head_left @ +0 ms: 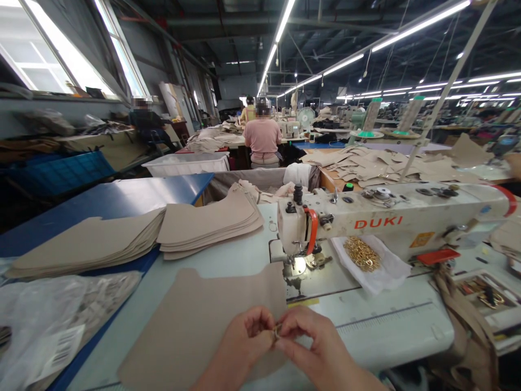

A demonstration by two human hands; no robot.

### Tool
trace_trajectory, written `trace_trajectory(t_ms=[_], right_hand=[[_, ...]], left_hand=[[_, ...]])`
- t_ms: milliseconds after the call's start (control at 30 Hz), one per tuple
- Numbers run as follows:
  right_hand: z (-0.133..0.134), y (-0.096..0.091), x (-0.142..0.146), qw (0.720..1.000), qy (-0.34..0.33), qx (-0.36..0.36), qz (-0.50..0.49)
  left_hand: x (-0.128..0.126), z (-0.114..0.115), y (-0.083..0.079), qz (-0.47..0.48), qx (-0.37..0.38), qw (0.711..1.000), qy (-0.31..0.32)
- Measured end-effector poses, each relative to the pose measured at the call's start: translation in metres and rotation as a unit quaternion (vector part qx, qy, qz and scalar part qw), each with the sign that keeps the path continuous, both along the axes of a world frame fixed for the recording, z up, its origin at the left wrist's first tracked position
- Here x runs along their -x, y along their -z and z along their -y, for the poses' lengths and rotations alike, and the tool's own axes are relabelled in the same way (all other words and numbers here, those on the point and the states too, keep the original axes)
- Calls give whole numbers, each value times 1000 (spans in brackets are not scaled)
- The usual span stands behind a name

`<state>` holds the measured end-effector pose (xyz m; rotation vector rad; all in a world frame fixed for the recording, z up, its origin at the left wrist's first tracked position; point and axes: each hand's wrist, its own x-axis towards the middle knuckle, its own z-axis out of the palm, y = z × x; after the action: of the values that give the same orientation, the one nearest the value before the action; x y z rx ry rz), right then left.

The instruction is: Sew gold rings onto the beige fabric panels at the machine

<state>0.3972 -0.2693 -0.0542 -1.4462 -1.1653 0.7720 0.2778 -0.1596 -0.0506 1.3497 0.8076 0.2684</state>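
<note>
Both hands meet low in view: the left hand and the right hand pinch a small brass-coloured metal ring between their fingertips, each closed on it. Under and left of them lies a flat beige fabric panel, matte and smooth, with curved cut edges. Just beyond the fingers stands a white DUKI sewing machine, its lit needle area close ahead. Right of the needle, a heap of gold metal rings rests on a white cloth. Farther left sit stacks of cut beige panels and a crinkled clear plastic bag. All rest on a pale grey worktable in a long factory hall under strip lights.
</note>
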Motion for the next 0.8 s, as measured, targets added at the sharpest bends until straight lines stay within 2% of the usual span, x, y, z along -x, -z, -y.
trace_trajectory(t_ms=[233, 400, 567, 700, 800], right_hand=[[-1, 7, -2, 994, 54, -36, -84], [-2, 2, 3, 994, 92, -61, -19], [-1, -2, 3, 992, 81, -92, 34], [-1, 1, 0, 996, 67, -55, -19], [0, 3, -2, 992, 67, -20, -108]], left_hand=[[4, 5, -6, 71, -28, 997, -29], [9, 6, -1, 135, -46, 990, -20], [9, 6, 1, 114, -52, 991, -40], [9, 13, -2, 100, -111, 987, -57], [10, 18, -4, 93, -170, 977, -94]])
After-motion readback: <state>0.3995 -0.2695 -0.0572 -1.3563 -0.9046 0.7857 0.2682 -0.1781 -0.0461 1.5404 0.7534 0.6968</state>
